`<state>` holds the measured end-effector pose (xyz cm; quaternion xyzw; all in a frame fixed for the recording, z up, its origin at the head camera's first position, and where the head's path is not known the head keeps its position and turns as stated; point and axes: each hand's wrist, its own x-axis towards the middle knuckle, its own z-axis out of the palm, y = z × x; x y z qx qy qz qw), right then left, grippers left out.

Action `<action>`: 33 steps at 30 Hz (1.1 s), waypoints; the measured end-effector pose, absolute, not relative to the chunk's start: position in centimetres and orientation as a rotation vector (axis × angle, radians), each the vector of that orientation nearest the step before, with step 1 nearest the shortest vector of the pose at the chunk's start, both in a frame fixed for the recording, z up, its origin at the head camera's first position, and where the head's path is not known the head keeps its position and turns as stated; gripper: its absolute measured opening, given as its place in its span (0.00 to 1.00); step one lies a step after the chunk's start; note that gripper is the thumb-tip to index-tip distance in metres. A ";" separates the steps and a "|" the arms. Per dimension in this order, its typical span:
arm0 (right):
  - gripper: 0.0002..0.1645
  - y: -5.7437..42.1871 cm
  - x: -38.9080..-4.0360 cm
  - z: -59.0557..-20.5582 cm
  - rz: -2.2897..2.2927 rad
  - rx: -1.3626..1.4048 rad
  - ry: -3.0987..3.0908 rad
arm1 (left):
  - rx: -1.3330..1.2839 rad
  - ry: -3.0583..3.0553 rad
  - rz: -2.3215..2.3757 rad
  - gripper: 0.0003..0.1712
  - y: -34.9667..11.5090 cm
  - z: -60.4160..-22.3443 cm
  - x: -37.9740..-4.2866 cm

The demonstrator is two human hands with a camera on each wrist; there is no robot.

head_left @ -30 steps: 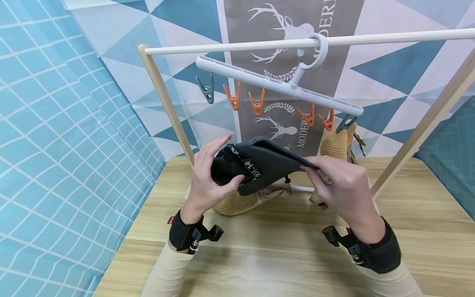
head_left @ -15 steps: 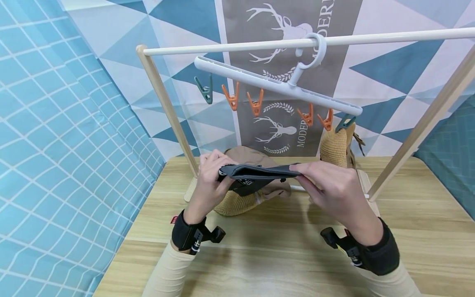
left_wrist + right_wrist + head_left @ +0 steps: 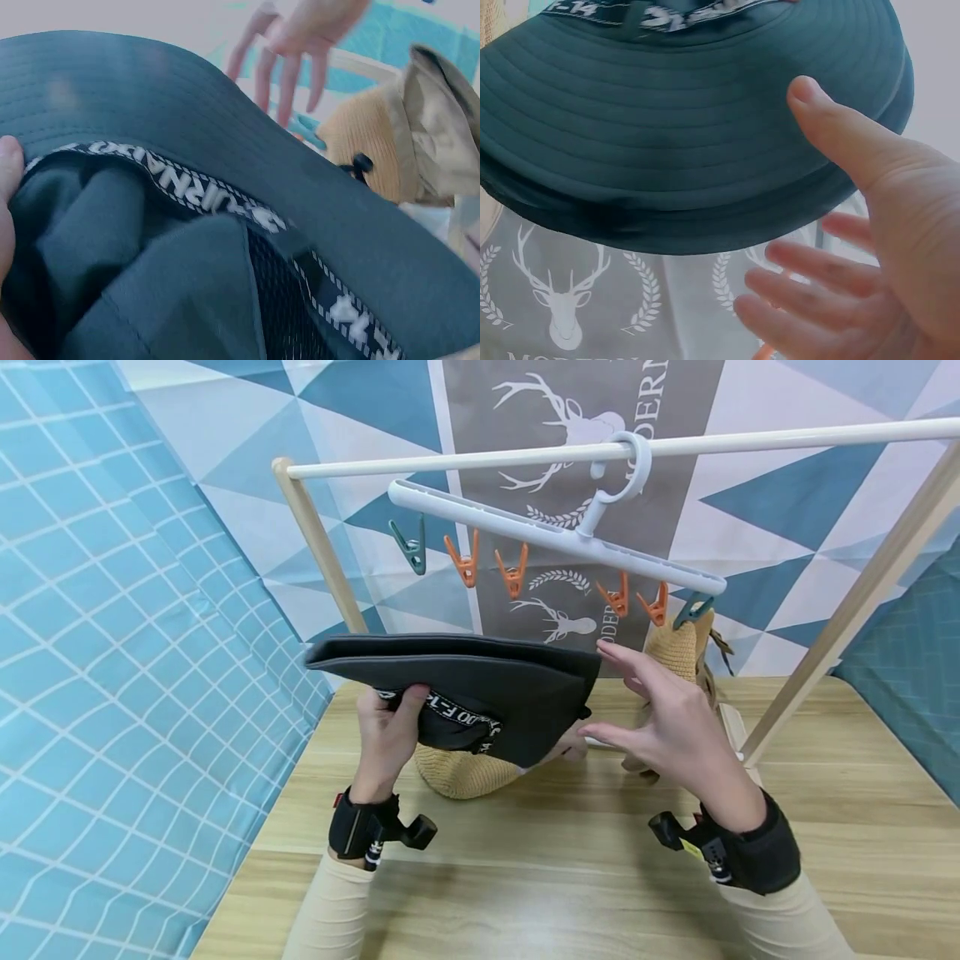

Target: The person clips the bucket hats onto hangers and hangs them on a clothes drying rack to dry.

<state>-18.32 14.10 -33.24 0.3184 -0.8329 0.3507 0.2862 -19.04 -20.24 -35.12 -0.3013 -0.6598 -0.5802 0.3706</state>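
A dark bucket hat (image 3: 510, 693), folded so its brim lies in two layers, is held up in front of the rack. Its inner band with white lettering (image 3: 202, 187) faces the left wrist camera. My left hand (image 3: 386, 731) grips the hat from below, with the thumb on the inner band side and most fingers hidden behind the fabric. Off the hat's right end, my right hand (image 3: 667, 718) is spread, thumb apart from the fingers. In the right wrist view the brim passes between the thumb (image 3: 832, 124) and fingers, and no grip shows.
A pale blue hanger (image 3: 555, 535) hangs on the white rail (image 3: 465, 460), bearing orange clips (image 3: 512, 572) and green clips (image 3: 411, 547). The right green clip holds a straw hat (image 3: 672, 652). Another straw hat (image 3: 461, 774) lies on the wooden table (image 3: 510, 852) behind the dark hat.
The dark hat was gripped by both hands; the right has let go and spread its fingers. The left hand has shifted left and lower, and the folded brim now stretches wider across the view.
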 end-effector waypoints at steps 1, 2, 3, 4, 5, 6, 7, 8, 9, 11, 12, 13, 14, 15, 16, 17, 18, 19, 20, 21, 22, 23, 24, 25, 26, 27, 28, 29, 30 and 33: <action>0.65 14.1 -18.3 -33.2 0.941 0.839 -2.252 | -0.760 -1.679 -1.526 0.20 -20.3 -35.1 -19.0; 0.66 14.1 -18.3 -33.2 0.955 0.833 -2.274 | -0.756 -1.660 -1.572 0.18 -20.4 -35.1 -18.9; 0.67 14.1 -18.4 -33.2 0.971 0.829 -2.292 | -0.759 -1.635 -1.613 0.15 -20.5 -35.1 -18.9; 0.67 14.1 -18.4 -33.2 0.985 0.832 -2.303 | -0.765 -1.609 -1.652 0.14 -20.5 -35.1 -19.0; 0.66 14.1 -18.4 -33.2 1.016 0.845 -2.312 | -0.778 -1.580 -1.694 0.15 -20.5 -35.2 -19.0; 0.63 14.1 -18.4 -33.2 1.052 0.857 -2.315 | -0.784 -1.557 -1.725 0.16 -20.6 -35.2 -19.1; 0.57 14.1 -18.4 -33.3 1.097 0.879 -2.312 | -0.797 -1.534 -1.751 0.17 -20.6 -35.3 -19.2; 0.50 14.1 -18.4 -33.3 1.136 0.899 -2.304 | -0.800 -1.516 -1.768 0.17 -20.6 -35.4 -19.4; 0.43 14.1 -18.3 -33.3 1.165 0.918 -2.290 | -0.802 -1.504 -1.783 0.17 -20.5 -35.4 -19.4; 0.28 14.1 -18.2 -33.4 1.227 0.959 -2.251 | -0.799 -1.496 -1.806 0.18 -20.5 -35.5 -19.5; 0.23 14.1 -18.1 -33.4 1.240 0.971 -2.230 | -0.798 -1.495 -1.815 0.18 -20.6 -35.5 -19.5; 0.20 14.2 -18.0 -33.4 1.246 0.981 -2.213 | -0.798 -1.494 -1.824 0.18 -20.6 -35.5 -19.6; 0.18 14.2 -17.9 -33.4 1.245 0.985 -2.196 | -0.793 -1.500 -1.824 0.18 -20.6 -35.6 -19.6; 0.19 14.2 -17.9 -33.3 1.249 0.990 -2.180 | -0.792 -1.504 -1.826 0.18 -20.6 -35.5 -19.5; 0.19 14.2 -17.8 -33.3 1.255 0.994 -2.166 | -0.787 -1.514 -1.818 0.18 -20.6 -35.5 -19.5; 0.19 14.2 -17.8 -33.2 1.257 0.993 -2.158 | -0.780 -1.527 -1.806 0.18 -20.6 -35.5 -19.5; 0.19 14.3 -17.7 -33.2 1.254 0.988 -2.151 | -0.768 -1.546 -1.780 0.18 -20.6 -35.5 -19.5; 0.18 14.3 -17.7 -33.1 1.253 0.981 -2.146 | -0.752 -1.568 -1.747 0.18 -20.6 -35.5 -19.5; 0.18 14.3 -17.7 -33.1 1.247 0.972 -2.143 | -0.742 -1.582 -1.728 0.19 -20.6 -35.4 -19.6; 0.18 14.4 -17.6 -33.1 1.237 0.959 -2.140 | -0.732 -1.593 -1.704 0.20 -20.6 -35.4 -19.6; 0.17 14.4 -17.6 -33.0 1.227 0.944 -2.137 | -0.729 -1.595 -1.691 0.22 -20.6 -35.4 -19.7; 0.17 14.5 -17.5 -33.0 1.215 0.928 -2.135 | -0.726 -1.588 -1.681 0.26 -20.6 -35.3 -19.8; 0.17 14.6 -17.5 -32.9 1.200 0.913 -2.131 | -0.721 -1.570 -1.680 0.31 -20.6 -35.2 -19.9; 0.16 14.7 -17.5 -32.9 1.186 0.898 -2.127 | -0.714 -1.549 -1.681 0.37 -20.6 -35.2 -20.0; 0.16 14.8 -17.5 -32.8 1.169 0.883 -2.124 | -0.698 -1.532 -1.674 0.46 -20.6 -35.1 -20.1; 0.15 14.8 -17.5 -32.8 1.151 0.869 -2.122 | -0.678 -1.519 -1.653 0.55 -20.6 -34.9 -20.2; 0.15 14.9 -17.5 -32.7 1.127 0.855 -2.122 | -0.658 -1.496 -1.645 0.64 -20.6 -34.8 -20.2; 0.14 15.0 -17.5 -32.7 1.104 0.843 -2.123 | -0.623 -1.488 -1.617 0.71 -20.6 -34.7 -20.3; 0.13 15.1 -17.5 -32.7 1.077 0.832 -2.125 | -0.588 -1.487 -1.580 0.77 -20.6 -34.7 -20.4; 0.11 15.2 -17.6 -32.7 0.988 0.813 -2.137 | -0.516 -1.517 -1.413 0.87 -20.8 -34.5 -20.5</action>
